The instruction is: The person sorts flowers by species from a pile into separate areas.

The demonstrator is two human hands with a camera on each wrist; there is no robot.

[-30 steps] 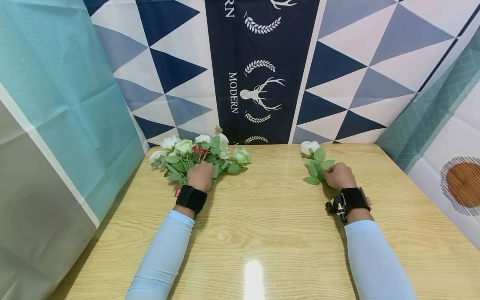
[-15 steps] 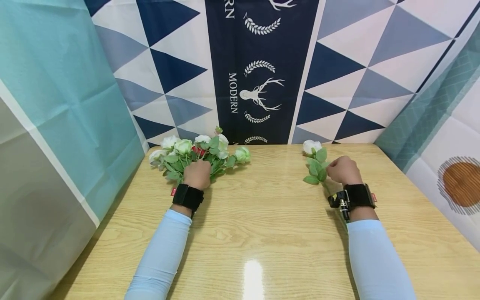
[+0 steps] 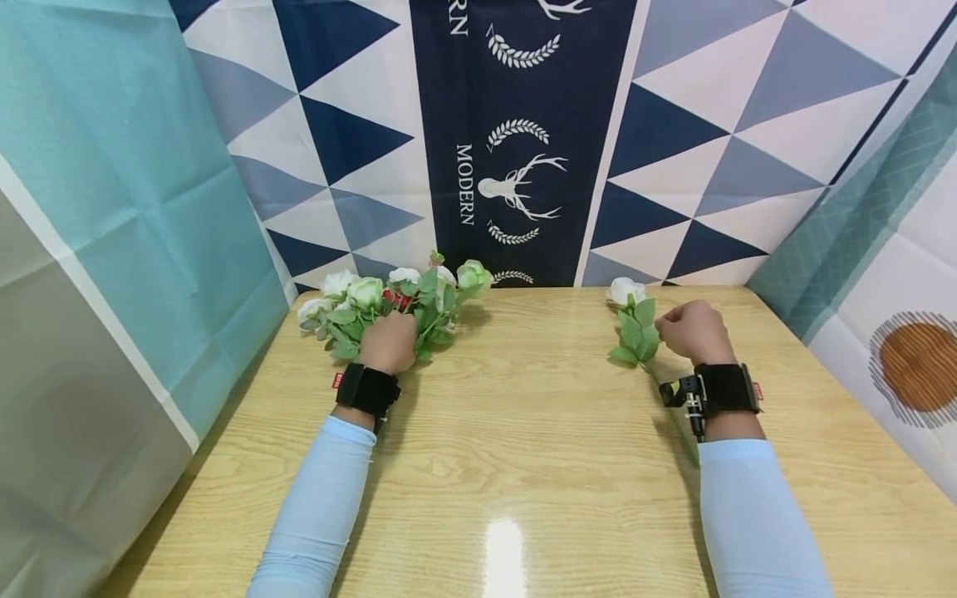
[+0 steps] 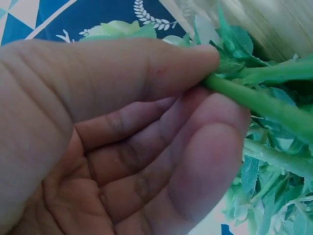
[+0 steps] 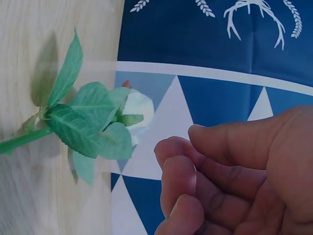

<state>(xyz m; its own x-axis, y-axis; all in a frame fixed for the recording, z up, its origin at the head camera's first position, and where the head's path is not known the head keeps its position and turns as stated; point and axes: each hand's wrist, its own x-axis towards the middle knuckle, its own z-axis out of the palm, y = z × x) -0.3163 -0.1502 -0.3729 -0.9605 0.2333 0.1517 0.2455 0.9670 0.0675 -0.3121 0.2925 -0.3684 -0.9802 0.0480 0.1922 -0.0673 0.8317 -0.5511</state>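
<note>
At the table's far left lies a heap of artificial roses [image 3: 366, 292], white and pale green with a red one among them. My left hand [image 3: 389, 342] is over the stems. In the left wrist view its thumb and forefinger pinch a green rose stem [image 4: 244, 95]. A pale green rose [image 3: 473, 274] stands raised at the heap's right side. On the right, a single white rose [image 3: 626, 291] with green leaves [image 5: 78, 127] lies along the table. Beside its leaves is my right hand [image 3: 697, 330], fingers loosely curled, thumb slightly apart, holding nothing.
The wood-grain table [image 3: 523, 432] reaches back to a patterned cloth backdrop [image 3: 516, 141]. A teal and grey cloth [image 3: 112, 208] hangs along the left side, and another cloth [image 3: 882, 274] borders the right.
My right hand has let go of the white rose and drawn away from it, slightly right and back. At the heap, the pale green rose has risen while my left hand shifted slightly left.
</note>
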